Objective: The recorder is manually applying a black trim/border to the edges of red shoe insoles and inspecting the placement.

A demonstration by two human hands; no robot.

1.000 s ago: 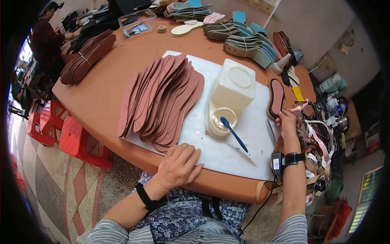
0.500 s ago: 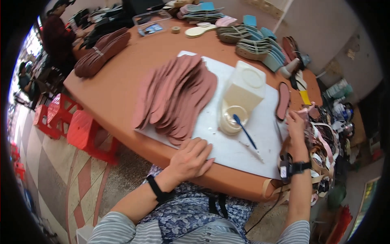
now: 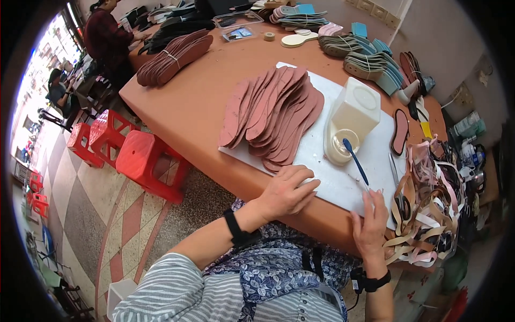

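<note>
At the front edge of the white board (image 3: 333, 189), my left hand (image 3: 289, 193) has its fingers curled toward the thumb; whatever they hold, if anything, is hidden. To its right, my right hand (image 3: 371, 222) is open over the board's front edge, thumb and fingers apart. Its fingertips are close to a thin pale stick (image 3: 360, 182). Just beyond, a blue-handled brush (image 3: 356, 163) leans in a round pot of pale paste (image 3: 339, 153), which stands against a cream plastic container (image 3: 360, 107). Fanned-out reddish-brown insoles (image 3: 273, 115) cover the board's left part.
Scissors (image 3: 402, 206) and a heap of straps (image 3: 429, 236) lie at the right. One dark-edged pink sole (image 3: 399, 131) is beyond the board. Tied sole bundles (image 3: 174, 59) line the far side. Red stools (image 3: 142, 161) stand left, and another person (image 3: 107, 40) works at the far left.
My right hand has come from the strap heap back and leftward to the board's front edge. My left hand's fingers have curled in. The view has shifted, with the table lying further right.
</note>
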